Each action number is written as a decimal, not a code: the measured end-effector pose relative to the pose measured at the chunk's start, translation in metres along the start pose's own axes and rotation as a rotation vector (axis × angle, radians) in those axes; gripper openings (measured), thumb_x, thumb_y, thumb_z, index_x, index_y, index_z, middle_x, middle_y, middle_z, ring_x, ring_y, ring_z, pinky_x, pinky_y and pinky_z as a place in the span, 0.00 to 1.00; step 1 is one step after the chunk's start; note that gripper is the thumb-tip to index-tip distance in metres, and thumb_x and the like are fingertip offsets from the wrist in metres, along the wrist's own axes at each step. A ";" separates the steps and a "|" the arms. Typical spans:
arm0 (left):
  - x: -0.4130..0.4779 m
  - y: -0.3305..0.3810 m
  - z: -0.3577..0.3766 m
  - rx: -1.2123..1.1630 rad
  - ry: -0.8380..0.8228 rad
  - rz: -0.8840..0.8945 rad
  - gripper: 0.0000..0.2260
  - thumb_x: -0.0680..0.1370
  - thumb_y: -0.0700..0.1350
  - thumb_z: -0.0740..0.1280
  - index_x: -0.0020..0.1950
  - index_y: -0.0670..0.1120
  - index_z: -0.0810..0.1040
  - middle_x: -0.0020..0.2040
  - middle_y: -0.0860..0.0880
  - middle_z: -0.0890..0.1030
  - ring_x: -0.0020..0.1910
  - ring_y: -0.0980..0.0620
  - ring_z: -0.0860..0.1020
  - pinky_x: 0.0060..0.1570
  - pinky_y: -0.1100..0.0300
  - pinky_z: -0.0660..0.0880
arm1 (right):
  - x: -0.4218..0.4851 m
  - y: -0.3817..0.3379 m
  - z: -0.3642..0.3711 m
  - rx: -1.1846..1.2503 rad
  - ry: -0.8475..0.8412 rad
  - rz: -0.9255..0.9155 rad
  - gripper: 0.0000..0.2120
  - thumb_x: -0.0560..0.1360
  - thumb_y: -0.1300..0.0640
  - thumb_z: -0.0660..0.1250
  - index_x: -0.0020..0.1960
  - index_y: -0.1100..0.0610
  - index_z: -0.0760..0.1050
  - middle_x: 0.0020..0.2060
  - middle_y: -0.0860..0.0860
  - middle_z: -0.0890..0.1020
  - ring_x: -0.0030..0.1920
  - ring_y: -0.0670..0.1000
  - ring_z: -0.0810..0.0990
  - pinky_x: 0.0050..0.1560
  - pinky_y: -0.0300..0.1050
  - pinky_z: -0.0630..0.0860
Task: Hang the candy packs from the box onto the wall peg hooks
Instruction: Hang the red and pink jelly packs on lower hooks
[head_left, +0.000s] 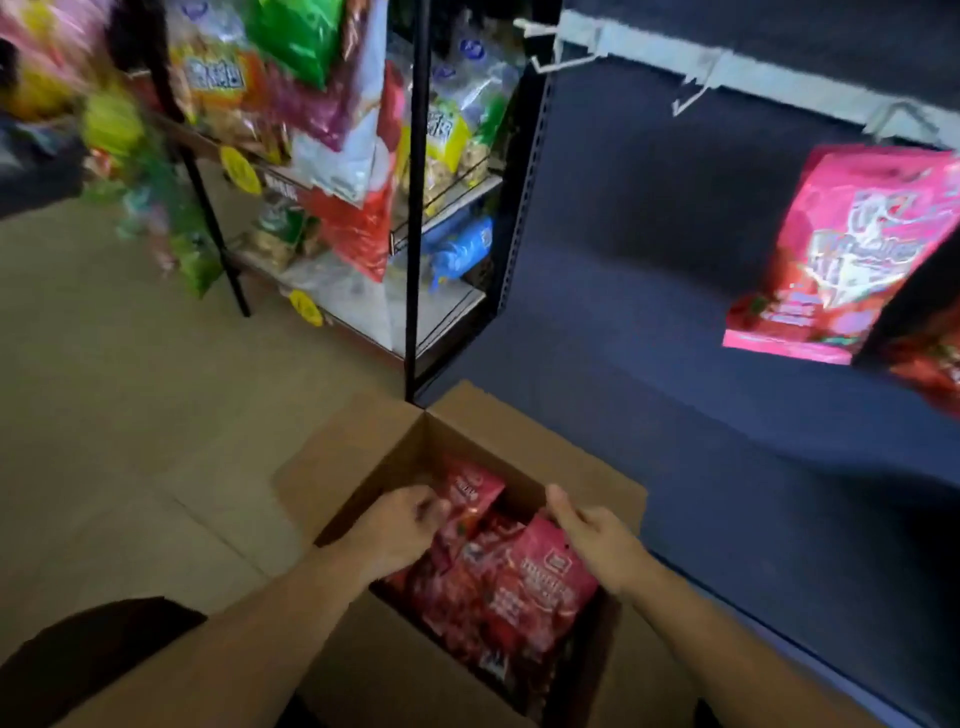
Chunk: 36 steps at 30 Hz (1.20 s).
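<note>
An open cardboard box stands on the floor below me, holding several red candy packs. My left hand reaches into the box and pinches the edge of an upright red pack. My right hand grips the top of another red pack, thumb raised above it. On the dark wall panel to the right, a pink-red candy pack hangs from a peg hook. Bare white peg hooks stick out of the rail above.
A black metal shelf rack full of snack bags stands at the left of the wall panel. More bags hang at the far left. Beige tiled floor lies left of the box. Another red pack shows at the right edge.
</note>
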<state>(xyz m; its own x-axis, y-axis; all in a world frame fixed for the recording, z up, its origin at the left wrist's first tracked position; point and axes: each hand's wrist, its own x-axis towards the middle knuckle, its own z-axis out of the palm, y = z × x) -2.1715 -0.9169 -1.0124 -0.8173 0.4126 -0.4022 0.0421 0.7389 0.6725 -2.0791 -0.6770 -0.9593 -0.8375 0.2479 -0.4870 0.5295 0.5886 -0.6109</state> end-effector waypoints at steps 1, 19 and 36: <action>0.003 -0.012 0.008 0.022 -0.028 -0.013 0.17 0.83 0.58 0.58 0.54 0.48 0.80 0.49 0.47 0.84 0.52 0.46 0.82 0.45 0.58 0.71 | 0.008 0.013 0.016 0.019 -0.025 0.028 0.27 0.83 0.37 0.54 0.64 0.53 0.83 0.59 0.44 0.82 0.58 0.45 0.77 0.61 0.39 0.67; 0.035 -0.070 0.099 -0.138 -0.130 -0.068 0.13 0.83 0.51 0.62 0.64 0.49 0.79 0.58 0.51 0.84 0.56 0.53 0.81 0.60 0.56 0.77 | 0.131 0.135 0.105 -0.515 -0.076 0.229 0.20 0.76 0.31 0.65 0.57 0.45 0.74 0.61 0.51 0.64 0.66 0.58 0.65 0.73 0.53 0.64; 0.057 -0.055 0.112 -0.337 -0.226 0.016 0.11 0.77 0.44 0.71 0.59 0.46 0.83 0.53 0.50 0.87 0.54 0.54 0.85 0.59 0.51 0.81 | 0.092 0.095 0.081 0.212 0.018 -0.072 0.12 0.79 0.47 0.71 0.47 0.56 0.78 0.41 0.56 0.87 0.44 0.54 0.87 0.44 0.52 0.82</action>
<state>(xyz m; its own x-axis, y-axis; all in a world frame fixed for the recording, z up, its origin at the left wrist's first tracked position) -2.1560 -0.8742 -1.1414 -0.6692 0.5571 -0.4917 -0.1682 0.5310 0.8305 -2.0946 -0.6605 -1.1127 -0.8754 0.2263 -0.4271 0.4832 0.4309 -0.7621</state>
